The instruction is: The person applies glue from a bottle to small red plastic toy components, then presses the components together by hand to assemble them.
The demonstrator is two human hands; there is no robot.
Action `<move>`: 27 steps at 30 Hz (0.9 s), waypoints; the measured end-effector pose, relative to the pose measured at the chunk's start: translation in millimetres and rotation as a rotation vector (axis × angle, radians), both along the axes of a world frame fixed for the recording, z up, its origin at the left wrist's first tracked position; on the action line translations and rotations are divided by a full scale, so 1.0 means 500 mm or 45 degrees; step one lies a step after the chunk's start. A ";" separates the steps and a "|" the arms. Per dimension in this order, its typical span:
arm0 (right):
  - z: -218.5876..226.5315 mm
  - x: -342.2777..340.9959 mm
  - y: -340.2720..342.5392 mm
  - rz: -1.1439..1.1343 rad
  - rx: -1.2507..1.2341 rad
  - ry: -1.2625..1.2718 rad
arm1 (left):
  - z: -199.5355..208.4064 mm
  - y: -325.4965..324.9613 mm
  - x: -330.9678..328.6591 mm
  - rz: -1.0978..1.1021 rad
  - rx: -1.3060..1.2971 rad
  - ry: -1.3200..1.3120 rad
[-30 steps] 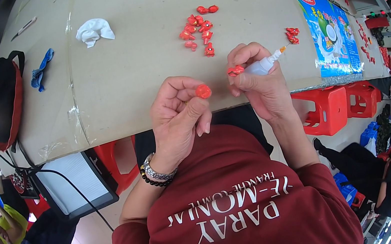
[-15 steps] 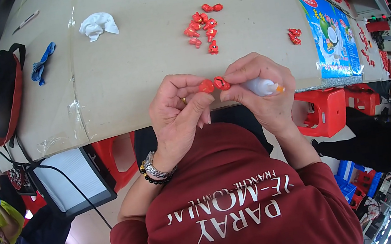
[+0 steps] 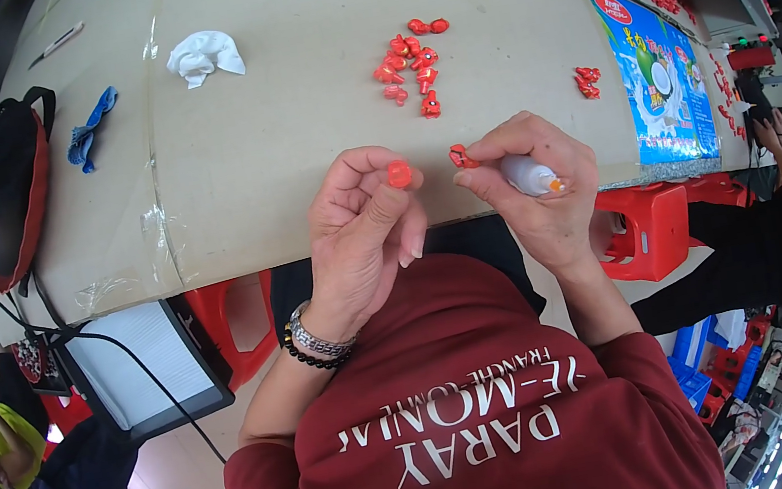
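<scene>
Between its thumb and forefinger, my left hand (image 3: 363, 223) pinches a small round red plastic piece (image 3: 399, 173). My right hand (image 3: 544, 186) grips another small red piece with dark marks (image 3: 462, 156) at its fingertips. Tucked in the same right palm is a white squeeze bottle (image 3: 529, 175) with an orange tip. A gap separates the two red pieces, both held just above the table's near edge. Beyond my hands lies a loose cluster of several small red figure-like parts (image 3: 404, 58).
On the cardboard-covered table (image 3: 245, 145) lie a crumpled white tissue (image 3: 205, 57), a blue cloth strip (image 3: 93, 129), a pen (image 3: 56, 44) and a black-and-red bag (image 3: 11, 190). To the right are more red parts (image 3: 587, 81) and a blue printed sheet (image 3: 653, 69). Red stools (image 3: 647, 228) stand below.
My hands have drawn apart, so the two red pieces, close together before, are now separated. The left hand has tilted its piece, and the right has shifted slightly rightward with the bottle.
</scene>
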State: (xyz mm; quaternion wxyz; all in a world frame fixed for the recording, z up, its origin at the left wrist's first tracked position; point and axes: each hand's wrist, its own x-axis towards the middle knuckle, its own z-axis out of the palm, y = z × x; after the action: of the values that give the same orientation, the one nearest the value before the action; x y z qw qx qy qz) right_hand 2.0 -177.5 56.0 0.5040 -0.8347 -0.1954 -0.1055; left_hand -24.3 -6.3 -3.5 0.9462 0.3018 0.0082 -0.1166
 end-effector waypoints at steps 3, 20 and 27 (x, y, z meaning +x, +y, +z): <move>0.007 -0.002 0.001 -0.026 0.159 0.140 | -0.006 0.000 -0.001 -0.038 -0.088 -0.003; -0.046 0.019 -0.024 -0.042 -0.656 -0.276 | -0.007 0.009 -0.002 -0.069 -0.195 0.013; -0.061 0.015 -0.038 -0.023 -0.644 -0.234 | 0.007 0.020 -0.002 0.001 -0.006 -0.013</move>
State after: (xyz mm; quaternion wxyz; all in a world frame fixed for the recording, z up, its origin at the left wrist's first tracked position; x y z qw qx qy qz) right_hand 9.3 -196.6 25.5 0.2587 -0.9227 -0.2530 -0.1330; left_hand -25.1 3.7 -0.1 0.9470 0.3001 0.0032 -0.1147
